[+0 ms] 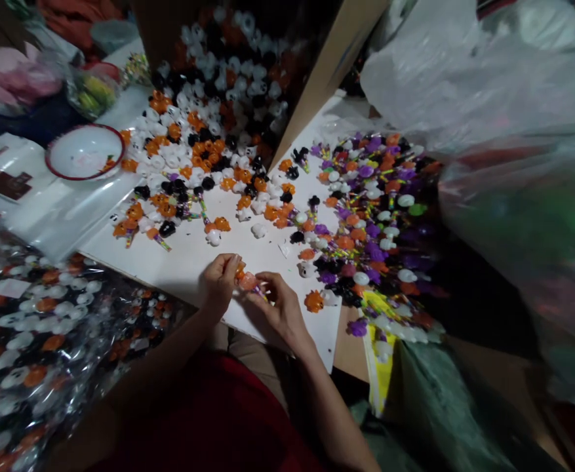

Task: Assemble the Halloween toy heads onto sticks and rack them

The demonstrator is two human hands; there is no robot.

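My left hand [219,283] pinches a small orange plastic figure [239,270] above the front edge of the white tabletop [287,331]. In my right hand [283,307], thumb and fingers close on a short tube with a multicoloured wrapper and a pinkish-orange top [248,281]. The two pieces touch or nearly touch between my fingertips; I cannot tell whether they are joined. Just beyond my hands lie a white figure [258,230] and an orange-and-white pair. To the right sit a spiky orange figure [314,301] and a white ghost-like figure [307,269].
Loose white, orange and black figures [208,154] spill from a cardboard box [311,82]. Several assembled tubes with coloured tops [366,229] are heaped at right. A red-rimmed white bowl [86,152] stands at left. Clear bags of figures [46,341] fill the lower left.
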